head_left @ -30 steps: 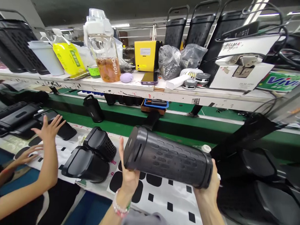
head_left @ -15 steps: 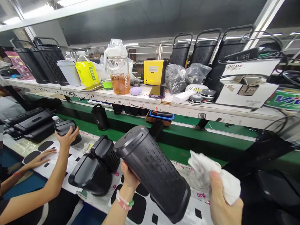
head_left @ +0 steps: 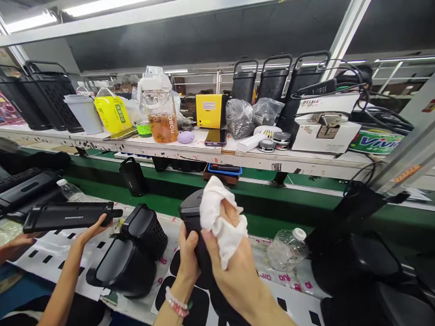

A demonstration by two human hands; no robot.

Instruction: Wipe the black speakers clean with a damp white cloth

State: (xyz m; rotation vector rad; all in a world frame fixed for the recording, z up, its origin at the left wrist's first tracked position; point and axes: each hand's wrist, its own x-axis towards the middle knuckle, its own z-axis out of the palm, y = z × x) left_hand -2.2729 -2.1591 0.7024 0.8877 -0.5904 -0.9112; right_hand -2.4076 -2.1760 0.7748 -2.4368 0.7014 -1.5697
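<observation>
My left hand point(head_left: 189, 253) grips a black speaker point(head_left: 192, 206) with its fingers around the upper side. The speaker is tilted, its top end away from me; much of its body is behind my hands. My right hand point(head_left: 236, 274) is closed on a crumpled white cloth point(head_left: 211, 208) and lies over the speaker, the cloth against its upper end. Beneath is a white sheet with black stickers point(head_left: 193, 308). Just left of my left hand stand two more black speakers, a larger one point(head_left: 126, 265) and one with a perforated side point(head_left: 146, 229).
At left, a co-worker's hands point(head_left: 92, 232) hold another black speaker point(head_left: 71, 216). A clear plastic bottle point(head_left: 288, 248) stands to the right, near dark items point(head_left: 375, 266). The shelf point(head_left: 189, 152) ahead carries a drink jug point(head_left: 162, 117), a yellow box point(head_left: 209, 111) and a white box point(head_left: 323, 134).
My right hand has moved left, bringing the cloth onto the speaker. The speaker is now more upright. The co-worker's speaker has been turned lengthwise. The view has shifted slightly right.
</observation>
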